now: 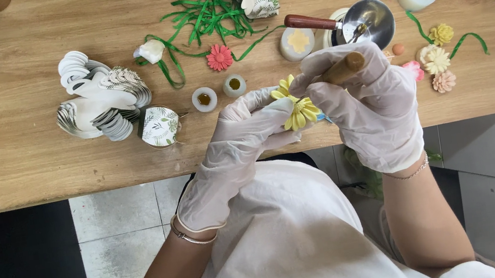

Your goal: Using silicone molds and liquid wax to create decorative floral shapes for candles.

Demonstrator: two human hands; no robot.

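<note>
A stack of leaf-printed paper boxes (106, 103) lies at the left of your wooden table (20, 156). Beside it stand two small open jars (219, 93) with something dark amber inside. Your gloved left hand (247, 133) pinches a yellow flower (296, 108) over the table's near edge; your right hand (370, 100) grips a wooden-handled tool (343, 68) against it. Behind them, a metal ladle (366, 20) rests over a white cup; whether it holds anything, you cannot tell.
</note>
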